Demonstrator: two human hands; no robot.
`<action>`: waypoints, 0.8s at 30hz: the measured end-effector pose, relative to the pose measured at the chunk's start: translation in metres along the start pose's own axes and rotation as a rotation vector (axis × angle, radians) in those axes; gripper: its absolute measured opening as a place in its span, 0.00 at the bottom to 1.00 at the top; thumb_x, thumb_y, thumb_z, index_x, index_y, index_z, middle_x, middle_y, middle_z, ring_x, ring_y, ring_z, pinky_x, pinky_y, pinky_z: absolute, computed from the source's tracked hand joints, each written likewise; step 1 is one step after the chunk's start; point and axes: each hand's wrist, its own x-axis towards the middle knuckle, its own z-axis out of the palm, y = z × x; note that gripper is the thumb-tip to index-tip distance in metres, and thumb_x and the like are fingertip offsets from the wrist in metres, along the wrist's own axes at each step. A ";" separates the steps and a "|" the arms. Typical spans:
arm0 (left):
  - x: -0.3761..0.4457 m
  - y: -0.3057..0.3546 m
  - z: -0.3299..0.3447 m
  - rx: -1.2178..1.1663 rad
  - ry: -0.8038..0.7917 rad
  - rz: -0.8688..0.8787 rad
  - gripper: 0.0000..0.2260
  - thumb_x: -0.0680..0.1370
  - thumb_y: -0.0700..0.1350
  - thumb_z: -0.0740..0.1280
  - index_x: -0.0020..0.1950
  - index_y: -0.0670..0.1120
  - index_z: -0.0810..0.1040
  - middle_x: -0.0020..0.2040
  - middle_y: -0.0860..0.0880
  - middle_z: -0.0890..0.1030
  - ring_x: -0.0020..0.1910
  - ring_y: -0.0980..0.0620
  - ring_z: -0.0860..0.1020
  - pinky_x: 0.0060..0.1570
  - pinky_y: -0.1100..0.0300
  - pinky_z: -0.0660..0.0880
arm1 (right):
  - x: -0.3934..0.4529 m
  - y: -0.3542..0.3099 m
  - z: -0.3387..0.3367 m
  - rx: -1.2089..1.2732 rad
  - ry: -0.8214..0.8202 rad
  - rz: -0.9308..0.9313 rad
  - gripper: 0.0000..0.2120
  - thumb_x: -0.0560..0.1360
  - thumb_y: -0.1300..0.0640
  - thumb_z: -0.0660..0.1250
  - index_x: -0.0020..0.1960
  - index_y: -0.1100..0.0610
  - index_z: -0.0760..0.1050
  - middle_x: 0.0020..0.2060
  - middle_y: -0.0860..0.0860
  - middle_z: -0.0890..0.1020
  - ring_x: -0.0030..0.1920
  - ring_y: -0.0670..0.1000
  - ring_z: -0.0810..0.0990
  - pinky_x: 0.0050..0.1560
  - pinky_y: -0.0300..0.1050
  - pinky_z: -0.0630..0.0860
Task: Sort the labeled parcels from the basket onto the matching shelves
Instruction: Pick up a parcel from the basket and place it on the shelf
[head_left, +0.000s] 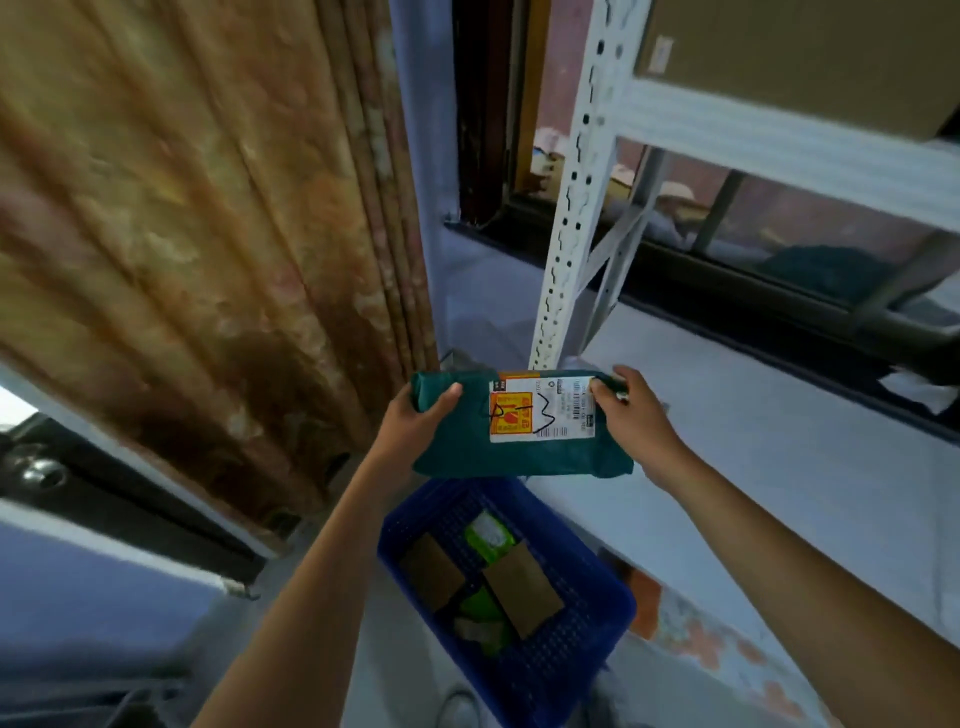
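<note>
A dark green soft parcel (467, 447) with a white and orange shipping label marked in black pen is held up in front of me, above the blue basket (582, 654). My left hand (415, 421) grips its left end, thumb on top. My right hand (634, 415) pinches its right end at the label's edge. The basket on the floor holds two brown cardboard parcels (522, 587) and light green packets (491, 535). The white metal shelf rack (566, 208) stands just behind the parcel, with a pale shelf board (779, 415) at the right.
A brown patterned curtain (208, 234) hangs at the left. A dark-framed window (727, 249) is behind the rack. A cardboard box (805, 57) sits on the upper shelf at top right. My shoe shows beside the basket.
</note>
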 end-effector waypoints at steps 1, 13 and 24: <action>0.001 0.007 -0.001 -0.007 -0.032 0.003 0.15 0.76 0.53 0.73 0.59 0.49 0.77 0.56 0.46 0.84 0.52 0.48 0.84 0.53 0.51 0.82 | -0.011 -0.002 0.004 0.065 0.073 0.044 0.23 0.85 0.49 0.58 0.77 0.53 0.60 0.69 0.55 0.73 0.62 0.53 0.74 0.58 0.46 0.70; -0.040 0.084 0.040 -0.018 -0.177 0.037 0.20 0.78 0.63 0.65 0.62 0.52 0.72 0.54 0.49 0.82 0.51 0.48 0.81 0.52 0.54 0.77 | -0.096 -0.050 -0.030 0.596 0.243 0.202 0.28 0.81 0.33 0.51 0.48 0.50 0.82 0.41 0.52 0.86 0.39 0.51 0.83 0.37 0.41 0.76; -0.145 0.124 0.143 0.063 -0.315 0.315 0.16 0.80 0.60 0.64 0.55 0.49 0.78 0.48 0.48 0.85 0.47 0.50 0.83 0.44 0.58 0.79 | -0.192 -0.027 -0.128 0.615 0.537 0.101 0.27 0.80 0.32 0.53 0.48 0.53 0.80 0.43 0.52 0.85 0.42 0.50 0.82 0.38 0.42 0.72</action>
